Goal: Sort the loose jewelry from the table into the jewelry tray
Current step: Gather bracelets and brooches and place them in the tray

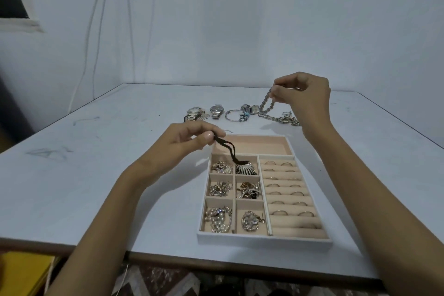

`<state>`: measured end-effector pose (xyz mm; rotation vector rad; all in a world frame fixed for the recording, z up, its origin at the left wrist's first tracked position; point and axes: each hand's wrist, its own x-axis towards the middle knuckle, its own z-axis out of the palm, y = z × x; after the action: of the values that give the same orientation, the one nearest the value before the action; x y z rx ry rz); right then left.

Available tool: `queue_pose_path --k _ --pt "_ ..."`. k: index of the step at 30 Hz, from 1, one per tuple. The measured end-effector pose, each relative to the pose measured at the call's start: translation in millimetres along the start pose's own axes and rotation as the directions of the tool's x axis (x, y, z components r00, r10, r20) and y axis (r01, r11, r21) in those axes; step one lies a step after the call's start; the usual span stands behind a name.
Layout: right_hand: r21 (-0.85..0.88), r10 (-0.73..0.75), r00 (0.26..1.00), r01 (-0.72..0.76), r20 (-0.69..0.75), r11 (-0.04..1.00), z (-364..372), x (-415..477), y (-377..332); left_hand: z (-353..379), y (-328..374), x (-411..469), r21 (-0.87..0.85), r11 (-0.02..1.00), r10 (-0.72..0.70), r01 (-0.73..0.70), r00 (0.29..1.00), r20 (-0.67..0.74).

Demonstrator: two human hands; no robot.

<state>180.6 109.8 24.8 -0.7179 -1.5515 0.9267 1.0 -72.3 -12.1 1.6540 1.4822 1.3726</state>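
One jewelry tray (264, 239) sits on one worktop (96, 175). The tray has six small square compartments (249, 204), all six holding jewelry, plus one long compartment (259, 145) and one ring section (295, 232). In that section fourteen rings (278, 212) show clearly, two to a row across seven rows. Beyond the tray lie three watches (216, 111) and one hoop bangle (233, 115). One silver chain (266, 108) and one black cord necklace (227, 149) are held up

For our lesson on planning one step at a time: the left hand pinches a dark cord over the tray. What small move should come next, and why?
Probably lower the left hand and release the dark cord into the tray compartment below: its fan pendant lies there already, only the cord is raised. The silver chain in the right hand, one end on the table, can wait.
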Motion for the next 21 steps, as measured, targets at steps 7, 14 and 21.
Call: queue_pose_path --k 7,14,21 --pt "0.061 -0.001 0.998 -0.003 0.062 0.998 -4 -29 -9 -6 -3 -14 0.052 0.997 -0.067 0.065 0.997 0.036" --pt "0.120 -0.018 0.985 -0.003 0.171 0.993 -4 -40 -23 -8 0 -18 0.081 0.995 -0.066 0.063 0.997 0.044" --pt "0.101 -0.029 0.979 0.008 0.204 0.995 -2 -43 -27 -3 -2 -17 0.113 0.993 -0.050 0.044 0.998 0.046"
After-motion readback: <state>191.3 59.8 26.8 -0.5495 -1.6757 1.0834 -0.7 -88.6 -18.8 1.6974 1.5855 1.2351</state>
